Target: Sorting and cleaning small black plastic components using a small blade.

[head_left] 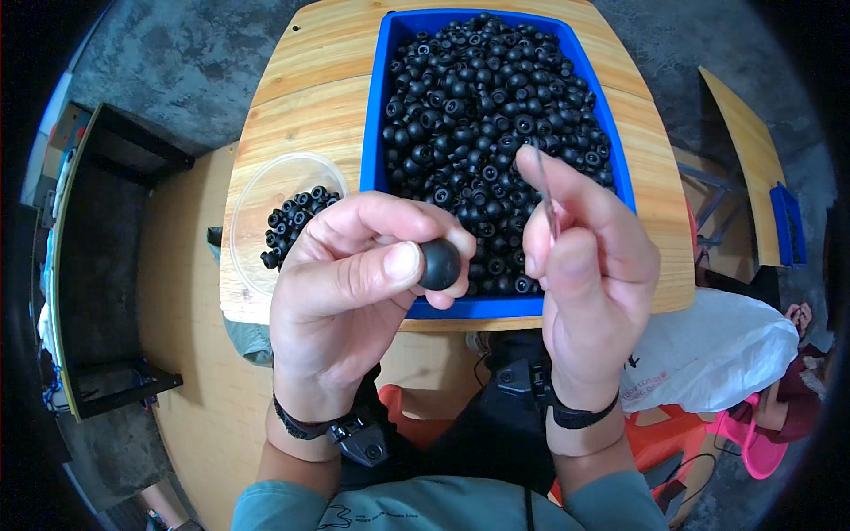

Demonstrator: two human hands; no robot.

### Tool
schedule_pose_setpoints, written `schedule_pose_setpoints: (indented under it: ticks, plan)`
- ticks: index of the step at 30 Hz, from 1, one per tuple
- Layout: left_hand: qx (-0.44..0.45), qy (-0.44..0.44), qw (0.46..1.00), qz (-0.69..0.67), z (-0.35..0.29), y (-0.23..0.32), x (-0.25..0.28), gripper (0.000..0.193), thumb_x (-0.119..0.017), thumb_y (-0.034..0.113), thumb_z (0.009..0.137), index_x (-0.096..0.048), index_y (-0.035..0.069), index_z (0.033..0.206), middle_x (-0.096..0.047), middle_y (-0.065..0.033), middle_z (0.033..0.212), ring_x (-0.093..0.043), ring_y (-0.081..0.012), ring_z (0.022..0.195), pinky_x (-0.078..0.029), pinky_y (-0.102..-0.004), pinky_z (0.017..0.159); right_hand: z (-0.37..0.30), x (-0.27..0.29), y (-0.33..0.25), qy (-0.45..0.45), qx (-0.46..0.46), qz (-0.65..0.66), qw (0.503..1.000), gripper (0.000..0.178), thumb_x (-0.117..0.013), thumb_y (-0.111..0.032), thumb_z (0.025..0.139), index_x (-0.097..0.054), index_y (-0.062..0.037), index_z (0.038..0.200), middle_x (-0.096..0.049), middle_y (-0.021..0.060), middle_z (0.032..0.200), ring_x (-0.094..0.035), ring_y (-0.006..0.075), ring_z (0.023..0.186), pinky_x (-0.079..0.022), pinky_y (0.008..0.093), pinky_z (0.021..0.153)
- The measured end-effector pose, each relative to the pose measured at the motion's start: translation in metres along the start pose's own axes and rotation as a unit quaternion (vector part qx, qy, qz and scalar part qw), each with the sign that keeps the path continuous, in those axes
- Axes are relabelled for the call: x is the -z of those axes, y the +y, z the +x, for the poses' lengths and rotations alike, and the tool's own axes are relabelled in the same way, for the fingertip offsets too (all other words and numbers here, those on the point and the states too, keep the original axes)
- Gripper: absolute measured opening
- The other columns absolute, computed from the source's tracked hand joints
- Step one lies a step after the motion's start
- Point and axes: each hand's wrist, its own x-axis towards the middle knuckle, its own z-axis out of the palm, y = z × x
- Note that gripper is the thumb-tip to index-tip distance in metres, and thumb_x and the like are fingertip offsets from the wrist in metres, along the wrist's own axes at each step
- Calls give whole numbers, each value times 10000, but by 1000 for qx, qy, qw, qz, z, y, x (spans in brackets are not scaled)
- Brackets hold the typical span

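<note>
My left hand (341,279) pinches a smooth black rounded rubber-like part (441,265) between thumb and fingers, in front of the blue bin (375,115). A thin metal strip, perhaps a blade (546,195), stands upright in the pinch of my right hand (598,274); its exact kind is unclear. The two hands are apart, both raised over the bin's near end. Many similar black knob-like parts (496,97) fill the bin, some showing hollow ends. To the left, smaller black pieces (285,228) lie in a clear round plastic tub (237,221), partly behind my left hand.
The wooden table (301,97) bears bin and tub. A dark shelf frame (88,265) stands at far left. At right are a white plastic bag (717,345), a red stool (668,442), a pink seat (761,447), part of another person (792,398), and another table (753,159) with a small blue bin.
</note>
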Motion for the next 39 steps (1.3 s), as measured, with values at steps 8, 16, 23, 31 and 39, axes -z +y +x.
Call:
schedule_pose_setpoints:
  ticks: [8, 16, 23, 31, 39]
  plan:
    - [-7, 18, 990, 140, -2, 13, 4, 150, -601, 40, 721, -586, -44, 845, -600, -194, 870, -585, -223, 742, -468, -294, 697, 2, -7, 7, -10, -56, -26, 998, 400, -667, -24, 722, -558, 29, 1103, -481, -65, 691, -424, 12, 623, -365, 148, 614]
    - [-63, 156, 627, 760, -3, 43, 17, 145, -626, -20, 662, -615, -49, 804, -624, -94, 798, -571, -149, 724, -431, -258, 713, 14, 24, 2, 115, -110, 16, 987, 273, -616, -36, 779, -591, 19, 1045, -462, -80, 678, -406, -4, 621, -323, 129, 599]
    - [-112, 13, 592, 798, 27, -25, -5, 154, -632, 9, 660, -609, -15, 811, -589, -144, 799, -565, -308, 759, -456, -350, 684, 15, 22, 13, 106, -90, 40, 990, 224, -625, -41, 783, -602, 19, 998, -525, -51, 735, -428, -5, 650, -338, 126, 576]
    - [-29, -52, 615, 786, 41, -38, 11, 262, -605, -27, 642, -601, -9, 903, -572, -171, 857, -556, -352, 789, -459, -363, 728, 10, 24, 20, 93, -82, 12, 992, 212, -647, -68, 775, -604, 39, 954, -533, -31, 720, -446, 13, 649, -377, 151, 572]
    - [15, 98, 873, 477, 29, -18, 7, 159, -556, 74, 833, -618, -35, 931, -623, -72, 769, -578, -95, 638, -466, -203, 576, 11, 25, 19, 106, -93, -2, 990, 205, -651, -73, 774, -611, 29, 947, -525, -46, 697, -421, 6, 624, -346, 140, 551]
